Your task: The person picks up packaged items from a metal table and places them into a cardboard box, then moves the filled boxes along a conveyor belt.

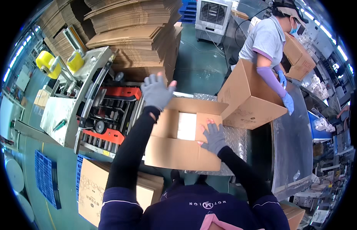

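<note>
An open cardboard box (182,154) stands in front of me on a metal plate. Its near and far flaps spread outward, and the right flap (203,124) is folded inward. Between the side flaps a white surface (187,126) shows inside; what it belongs to is hidden. My right hand (214,138), in a grey fingertip-less glove, lies on the right flap with its fingers apart. My left hand (157,92), gloved the same way, is raised over the box's far left corner. Its fingers are spread and it holds nothing.
A roller machine (111,115) with red guides and yellow tape rolls stands left, before stacked flat cartons (128,34). At right a co-worker (263,46) in blue gloves is beside a large open carton (247,99). The diamond-plate surface (236,149) adjoins a metal table (293,145).
</note>
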A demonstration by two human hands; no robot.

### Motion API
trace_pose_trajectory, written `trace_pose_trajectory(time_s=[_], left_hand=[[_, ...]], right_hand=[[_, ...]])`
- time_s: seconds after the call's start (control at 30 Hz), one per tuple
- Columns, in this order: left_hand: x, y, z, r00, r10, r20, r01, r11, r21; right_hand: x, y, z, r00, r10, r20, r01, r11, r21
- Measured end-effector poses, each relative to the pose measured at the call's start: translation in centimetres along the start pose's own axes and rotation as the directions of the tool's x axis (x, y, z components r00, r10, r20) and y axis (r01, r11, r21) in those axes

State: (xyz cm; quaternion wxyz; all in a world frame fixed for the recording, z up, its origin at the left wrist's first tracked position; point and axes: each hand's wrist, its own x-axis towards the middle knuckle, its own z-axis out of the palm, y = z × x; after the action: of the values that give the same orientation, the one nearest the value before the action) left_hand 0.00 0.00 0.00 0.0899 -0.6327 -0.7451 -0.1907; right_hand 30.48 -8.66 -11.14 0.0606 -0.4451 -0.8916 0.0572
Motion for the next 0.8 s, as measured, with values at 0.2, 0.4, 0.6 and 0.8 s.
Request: trace_pose_trajectory(time_s=[0.2, 0.4, 0.6, 0.8], left_hand=[[-12.7, -2.7, 5.7, 0.939, -0.254, 0.23, 0.173, 0.931, 0.321], [-10.0, -0.8, 6.3, 0.977, -0.109, 0.181, 0.102, 0.994, 0.051], [-4.0, -4.0, 9.9, 0.997, 0.033, 0.067, -0.037, 0.998, 0.052], [-2.4, -12.1, 8.4, 0.975, 0.146, 0.169, -0.15, 0.989, 0.011]], right_hand=[[-0.1, 0.2, 1.6, 0.676, 0.618, -0.401, -0.24, 0.699, 0.673], [-3.6, 2.3, 6.9, 0.69, 0.688, 0.225, -0.316, 0.007, 0.949], [1.2, -7.3, 6.5, 0.438, 0.874, 0.211, -0.385, -0.029, 0.922], [15.6, -9.2, 11.6, 0.583, 0.804, 0.119, -0.573, 0.303, 0.761]])
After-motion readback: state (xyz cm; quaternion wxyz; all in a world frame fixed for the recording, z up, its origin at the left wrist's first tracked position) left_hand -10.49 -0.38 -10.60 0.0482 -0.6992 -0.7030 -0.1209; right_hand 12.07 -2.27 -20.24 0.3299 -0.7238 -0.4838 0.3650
